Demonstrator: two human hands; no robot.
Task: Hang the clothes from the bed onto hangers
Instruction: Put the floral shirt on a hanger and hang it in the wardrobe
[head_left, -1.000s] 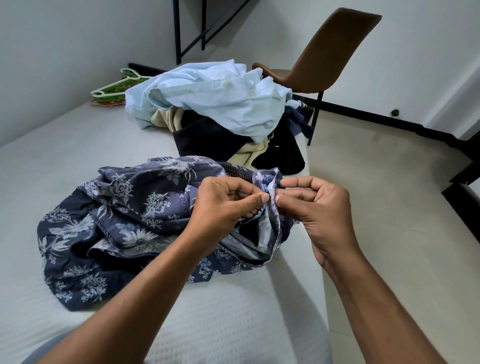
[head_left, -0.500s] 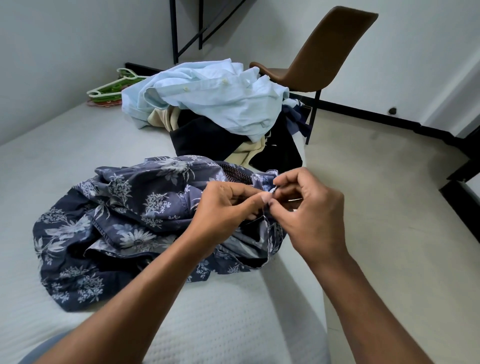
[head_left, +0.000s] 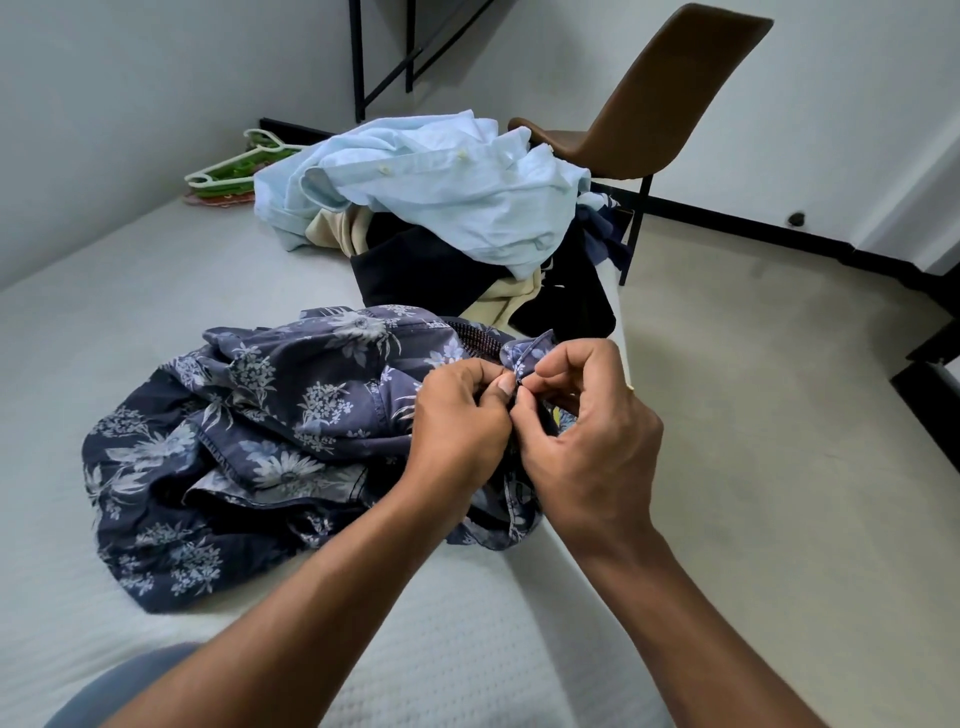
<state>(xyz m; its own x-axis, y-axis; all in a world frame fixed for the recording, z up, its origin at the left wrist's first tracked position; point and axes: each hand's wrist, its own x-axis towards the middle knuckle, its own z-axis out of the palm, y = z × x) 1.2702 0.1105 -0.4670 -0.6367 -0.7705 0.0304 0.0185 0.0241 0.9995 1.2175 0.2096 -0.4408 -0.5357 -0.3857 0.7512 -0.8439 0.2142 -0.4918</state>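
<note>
We are pinching floral shirt (head_left: 270, 415) edge between left hand (head_left: 460, 415) and right hand (head_left: 587, 431), frame centre; hangers (head_left: 234, 171) lying upper left, well apart, nearer left hand.

Navy floral shirt (head_left: 249, 447), pale-blue shirt (head_left: 447, 192), brown chair (head_left: 654, 104).

floral shirt (head_left: 270, 431): matt cloth; bed (head_left: 130, 291): textured fabric; hangers (head_left: 234, 171): plastic

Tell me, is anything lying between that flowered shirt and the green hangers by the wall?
Nothing visible does. The left hand and right hand pinch the flowered shirt; bare bed runs from it to the green hangers, the clothes pile lying to the right.
</note>
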